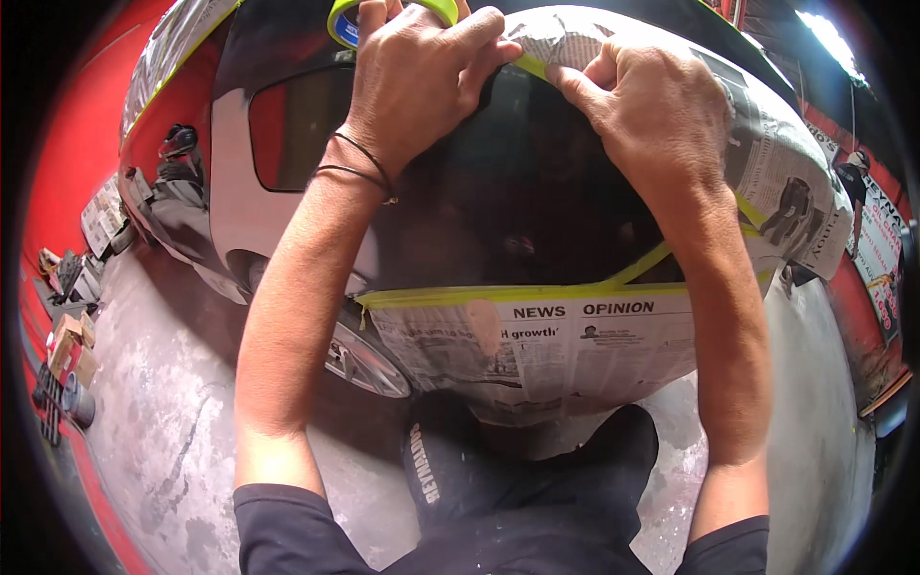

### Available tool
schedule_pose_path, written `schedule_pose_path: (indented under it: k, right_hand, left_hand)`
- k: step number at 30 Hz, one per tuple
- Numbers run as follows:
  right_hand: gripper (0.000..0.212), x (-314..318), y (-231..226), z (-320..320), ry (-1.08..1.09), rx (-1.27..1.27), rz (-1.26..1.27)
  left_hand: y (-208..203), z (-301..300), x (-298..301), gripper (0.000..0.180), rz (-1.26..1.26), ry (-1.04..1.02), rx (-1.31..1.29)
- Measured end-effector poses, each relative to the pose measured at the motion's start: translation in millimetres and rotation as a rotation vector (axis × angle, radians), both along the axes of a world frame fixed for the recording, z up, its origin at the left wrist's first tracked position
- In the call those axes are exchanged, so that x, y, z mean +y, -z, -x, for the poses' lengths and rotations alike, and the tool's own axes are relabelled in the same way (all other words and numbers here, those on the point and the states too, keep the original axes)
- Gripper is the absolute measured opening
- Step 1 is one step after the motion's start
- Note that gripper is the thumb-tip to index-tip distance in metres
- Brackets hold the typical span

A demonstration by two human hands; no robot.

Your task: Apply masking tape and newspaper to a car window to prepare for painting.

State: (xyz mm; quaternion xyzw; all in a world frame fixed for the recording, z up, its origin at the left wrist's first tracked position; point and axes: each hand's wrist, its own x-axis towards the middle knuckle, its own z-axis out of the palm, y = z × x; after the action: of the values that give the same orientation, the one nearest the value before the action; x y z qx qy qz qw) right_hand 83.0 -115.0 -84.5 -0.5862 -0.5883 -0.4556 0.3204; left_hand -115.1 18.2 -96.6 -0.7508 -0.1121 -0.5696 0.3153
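Observation:
At the top, my left hand is closed around a roll of yellow-green masking tape. A short strip of the same tape runs from near its fingertips toward my right hand. My right hand's thumb and bent fingers pinch at that strip, along the edge of a newspaper sheet. This paper covers the car's upper and right side. Below both hands lies the car's dark, glossy panel. More newspaper hangs under it, fixed by a tape line.
The car's wheel shows beside my left forearm, above the grey concrete floor. Cardboard boxes and a bucket stand by the red wall at left. A lettered sign is at far right.

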Motion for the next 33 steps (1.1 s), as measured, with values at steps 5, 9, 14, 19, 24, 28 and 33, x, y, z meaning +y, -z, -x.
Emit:
schedule_pose_path:
  k: [5,9,14,19,24,28,33]
  right_hand:
    - [0.041,1,-4,-8,0.072,-0.206,-0.005]
    - [0.047,0,-9,-12,0.063,-0.317,-0.068]
    - [0.05,-13,-6,-20,0.197,-0.256,0.024]
    - [0.046,-2,-11,-32,-0.046,-0.584,-0.215]
    - [0.083,24,-29,-14,-0.043,-0.601,-0.123]
    - [0.074,48,-52,12,-0.123,-0.511,-0.126]
    - [0.083,32,-60,1,-0.063,-0.528,0.02]
  left_hand:
    - [-11,8,11,0.032,-0.136,-0.031,0.041]
    - [-27,19,18,0.041,-0.112,-0.101,0.142]
    - [-52,28,16,0.03,0.002,0.029,0.352]
    - [-59,42,12,0.018,0.226,0.149,0.434]
    - [-57,45,26,0.009,0.212,0.27,0.379]
    - [-56,40,37,0.004,0.128,0.249,0.201]
    - [-46,35,31,0.011,0.247,0.364,0.089]
